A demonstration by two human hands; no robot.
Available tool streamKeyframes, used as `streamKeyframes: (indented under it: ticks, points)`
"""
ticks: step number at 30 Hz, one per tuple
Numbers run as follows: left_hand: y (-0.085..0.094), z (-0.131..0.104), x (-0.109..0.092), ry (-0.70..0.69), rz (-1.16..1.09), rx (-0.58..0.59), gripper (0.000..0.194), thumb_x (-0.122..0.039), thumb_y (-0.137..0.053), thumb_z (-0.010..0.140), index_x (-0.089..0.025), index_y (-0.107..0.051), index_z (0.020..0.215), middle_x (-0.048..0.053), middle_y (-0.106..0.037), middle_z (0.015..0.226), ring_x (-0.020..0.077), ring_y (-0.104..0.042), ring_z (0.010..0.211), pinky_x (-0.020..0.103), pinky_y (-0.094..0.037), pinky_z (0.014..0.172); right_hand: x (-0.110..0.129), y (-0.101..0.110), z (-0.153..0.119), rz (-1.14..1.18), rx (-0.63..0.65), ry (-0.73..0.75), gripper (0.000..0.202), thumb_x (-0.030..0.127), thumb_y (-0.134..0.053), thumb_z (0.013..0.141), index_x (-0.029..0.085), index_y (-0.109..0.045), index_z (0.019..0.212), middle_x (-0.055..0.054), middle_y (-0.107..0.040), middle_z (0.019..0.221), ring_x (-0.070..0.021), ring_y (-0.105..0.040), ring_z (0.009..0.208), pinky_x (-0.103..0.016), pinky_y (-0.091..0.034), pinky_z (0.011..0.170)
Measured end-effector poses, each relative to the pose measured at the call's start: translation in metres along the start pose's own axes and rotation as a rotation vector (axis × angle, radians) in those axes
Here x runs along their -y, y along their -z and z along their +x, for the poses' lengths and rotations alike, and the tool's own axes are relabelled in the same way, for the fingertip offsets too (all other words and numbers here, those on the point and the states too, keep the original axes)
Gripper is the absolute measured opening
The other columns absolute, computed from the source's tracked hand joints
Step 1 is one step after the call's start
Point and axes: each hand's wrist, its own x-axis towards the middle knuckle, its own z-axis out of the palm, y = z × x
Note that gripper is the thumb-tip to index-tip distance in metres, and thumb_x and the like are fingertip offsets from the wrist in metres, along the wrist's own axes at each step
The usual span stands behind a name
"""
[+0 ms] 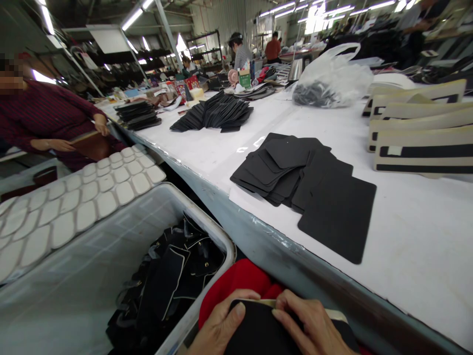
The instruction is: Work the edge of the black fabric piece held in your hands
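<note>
Both my hands are at the bottom edge, below the table's rim and over a red cloth [236,283]. My left hand [218,328] and my right hand [314,328] together hold a black piece with a cream edge [258,330], thumbs pressed on its top edge. On the white table [406,246] just ahead lies a fanned pile of flat black cut pieces [295,177], the nearest one [338,217] large and rectangular.
A translucent plastic bin [74,286] at the left holds black trimmed parts [170,281]; a sheet of white pads [74,197] lies across its far rim. Cream-and-black panels [421,128], a plastic bag [332,79] and more black stacks [216,113] sit farther back. A person [48,123] sits at the left.
</note>
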Motion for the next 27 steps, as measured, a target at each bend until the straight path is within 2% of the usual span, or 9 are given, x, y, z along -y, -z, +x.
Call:
streamKeyframes:
  ticks: [5,10,18,27]
  points:
    - [0.000,0.001,0.006,0.051,-0.106,-0.017,0.051,-0.063,-0.053,0.088,-0.026,-0.066,0.121,0.003,-0.070,0.120,0.0266,-0.061,0.112,0.032,-0.043,0.099,0.000,0.000,0.001,-0.016,0.006,0.013,0.033,0.040,-0.036,0.105,0.024,-0.054,0.083,0.002,-0.066,0.075,-0.0167,-0.065,0.065,-0.027,-0.047,0.063]
    - [-0.002,0.004,0.014,0.054,-0.227,0.000,0.051,-0.060,-0.059,0.086,-0.025,-0.065,0.122,0.004,-0.071,0.117,0.0283,-0.061,0.111,0.036,-0.043,0.096,0.006,0.006,0.003,-0.030,-0.041,0.054,0.039,0.044,-0.028,0.106,0.024,-0.058,0.089,-0.002,-0.070,0.080,-0.0185,-0.067,0.067,-0.028,-0.049,0.063]
    - [-0.002,0.001,0.011,0.019,-0.156,-0.007,0.047,-0.059,-0.057,0.088,-0.026,-0.067,0.120,0.002,-0.071,0.117,0.0254,-0.061,0.108,0.032,-0.042,0.094,0.005,0.008,0.004,-0.022,0.051,-0.003,0.035,0.040,-0.033,0.106,0.023,-0.058,0.087,0.000,-0.068,0.079,-0.0175,-0.066,0.069,-0.029,-0.046,0.066]
    - [-0.003,0.003,0.007,0.011,-0.082,-0.048,0.046,-0.058,-0.052,0.091,-0.026,-0.068,0.120,0.002,-0.071,0.120,0.0253,-0.061,0.109,0.033,-0.043,0.098,-0.002,0.005,0.005,-0.020,0.051,0.006,0.034,0.041,-0.033,0.105,0.022,-0.057,0.089,-0.001,-0.068,0.081,-0.0179,-0.064,0.069,-0.028,-0.045,0.066]
